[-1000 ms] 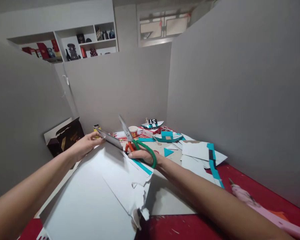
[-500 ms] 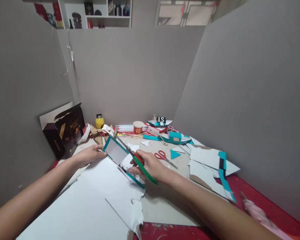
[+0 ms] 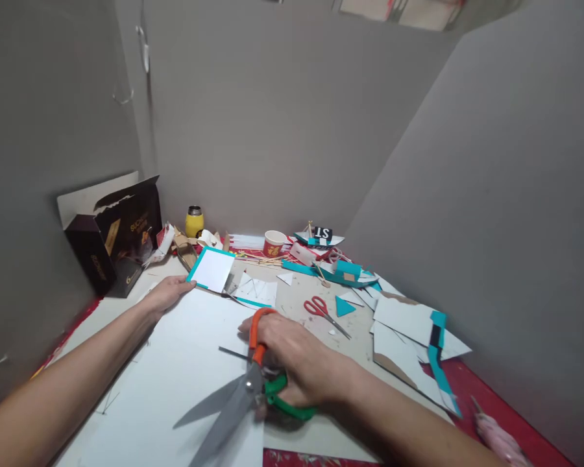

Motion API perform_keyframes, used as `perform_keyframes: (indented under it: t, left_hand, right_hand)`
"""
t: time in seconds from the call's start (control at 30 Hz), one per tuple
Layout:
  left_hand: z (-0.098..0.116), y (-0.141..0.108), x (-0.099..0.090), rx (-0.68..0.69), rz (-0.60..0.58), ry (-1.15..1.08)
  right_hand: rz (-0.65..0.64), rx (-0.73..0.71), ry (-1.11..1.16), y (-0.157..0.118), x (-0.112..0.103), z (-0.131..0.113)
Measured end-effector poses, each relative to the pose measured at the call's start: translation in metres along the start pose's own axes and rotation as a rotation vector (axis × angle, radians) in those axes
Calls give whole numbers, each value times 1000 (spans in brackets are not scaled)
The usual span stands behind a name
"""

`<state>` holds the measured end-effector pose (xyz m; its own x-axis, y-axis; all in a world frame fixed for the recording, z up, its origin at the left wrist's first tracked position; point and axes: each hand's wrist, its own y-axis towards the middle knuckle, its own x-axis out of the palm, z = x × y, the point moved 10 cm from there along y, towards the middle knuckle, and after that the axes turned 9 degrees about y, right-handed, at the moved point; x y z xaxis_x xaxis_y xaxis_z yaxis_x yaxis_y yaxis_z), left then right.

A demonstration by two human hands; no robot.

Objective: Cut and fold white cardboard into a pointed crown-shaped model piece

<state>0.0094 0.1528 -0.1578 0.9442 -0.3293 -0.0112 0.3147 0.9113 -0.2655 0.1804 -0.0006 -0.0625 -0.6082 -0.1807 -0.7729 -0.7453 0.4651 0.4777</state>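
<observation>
My left hand (image 3: 171, 292) pinches the lower left corner of a white card piece with teal edging (image 3: 213, 270). Fingers of my right hand (image 3: 296, 350) are wrapped round large scissors with an orange and a green handle (image 3: 249, 385); their blades are parted and point down toward me, over a large white sheet (image 3: 175, 370). Beside the card lies another white piece with pencil lines and a teal strip (image 3: 257, 289).
Red-handled scissors (image 3: 324, 312) and a teal triangle (image 3: 344, 306) lie right of centre. Behind are a paper cup (image 3: 274, 244), a yellow jar (image 3: 194, 222) and teal model boats (image 3: 349, 272). A dark box (image 3: 121, 240) stands left, cut white boards (image 3: 403, 318) right.
The scissors in my right hand have swung from pointing away to pointing toward me, with blades now apart. My right hand has come nearer, off the teal-edged piece. The view has tilted down.
</observation>
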Motion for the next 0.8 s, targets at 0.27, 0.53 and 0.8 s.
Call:
perform_keyframes:
  t: [0.27, 0.53, 0.8]
  left_hand:
    - [2, 1, -1, 16, -2, -22]
    - [9, -3, 21, 15, -122, -11]
    - [-3, -9, 27, -130, -139, -51]
  right_hand:
    - [126, -64, -75, -9, -19, 17]
    - [673, 455, 192, -46, -75, 86]
    - [686, 928, 375, -69, -76, 155]
